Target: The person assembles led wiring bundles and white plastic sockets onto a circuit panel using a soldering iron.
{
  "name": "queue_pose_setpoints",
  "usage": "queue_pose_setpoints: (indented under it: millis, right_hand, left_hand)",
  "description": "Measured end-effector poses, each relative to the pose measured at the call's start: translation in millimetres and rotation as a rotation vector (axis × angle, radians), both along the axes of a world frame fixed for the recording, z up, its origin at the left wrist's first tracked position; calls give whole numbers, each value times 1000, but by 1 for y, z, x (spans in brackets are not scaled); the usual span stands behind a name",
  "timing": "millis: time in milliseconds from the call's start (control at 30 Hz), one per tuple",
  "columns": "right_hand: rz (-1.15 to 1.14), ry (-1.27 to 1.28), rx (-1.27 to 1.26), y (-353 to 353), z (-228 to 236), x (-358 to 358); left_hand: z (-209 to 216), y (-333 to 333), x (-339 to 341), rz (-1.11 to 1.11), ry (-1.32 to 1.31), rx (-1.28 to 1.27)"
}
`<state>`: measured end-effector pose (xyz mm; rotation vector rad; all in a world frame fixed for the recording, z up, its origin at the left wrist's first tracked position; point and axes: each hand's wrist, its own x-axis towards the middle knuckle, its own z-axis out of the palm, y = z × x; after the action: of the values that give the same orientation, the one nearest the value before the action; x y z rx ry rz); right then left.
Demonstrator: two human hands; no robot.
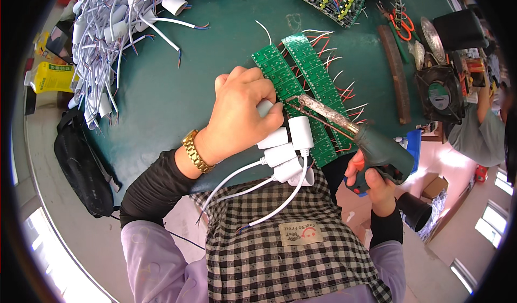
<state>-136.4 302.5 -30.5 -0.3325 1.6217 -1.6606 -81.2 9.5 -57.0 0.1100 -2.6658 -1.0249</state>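
At the left of the tabletop (161, 93), a heap of white housings with cables (116, 31) looks light, the shells probably slippery and the leads soft; each is best lifted by its shell. Near the middle, the left hand (239, 114) has thumb and fingers pinched on a whitish piece (264, 107), but they cover most of it, so its shape is uncertain. Just beyond, a cluster of white housings (300, 133) sits at the near edge, cables (291, 203) trailing over the checked apron (269, 265). Two green circuit boards (314, 74) lie slanted beside that hand, likely stiff and fragile, better held by their edges than by the thin wires. The right hand (371, 182) grips the handle of a soldering gun (383, 151), probably the heaviest item; its metal barrel (329, 112) should be avoided.

As for writing, the yellow container (48, 82) bears a printed label, the apron a tan lettered patch (300, 233) with a red smiling face, and the fan (456, 87) a round, partly green sticker (438, 95).
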Motion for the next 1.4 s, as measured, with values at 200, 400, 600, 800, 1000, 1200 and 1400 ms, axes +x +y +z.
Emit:
queue_pose_setpoints:
  millis: [200, 400, 600, 800, 1000, 1200, 1400]
  right_hand:
    - [-3, -4, 19, -4, 2, -3]
    - [21, 12, -43, -2, -1, -8]
    - [33, 36, -40, -2, -1, -13]
    - [-22, 77, 4, -9, -3, -13]
    - [-75, 33, -98, -9, -7, -12]
    - [-24, 63, -131, -4, -14, -14]
    - [-219, 195, -219, 2, -12, -12]
  left_hand:
    - [-1, 3, 0, 2, 8, -49]
    - [-2, 3, 1, -15, 20, -67]
    - [-3, 3, 0, -47, 23, -59]
    - [-2, 3, -2, -66, -6, -89]
    - [1, 5, -3, -72, -47, -114]
    - [1, 5, -2, -75, -56, -123]
    - [4, 4, -1, -82, -79, -125]
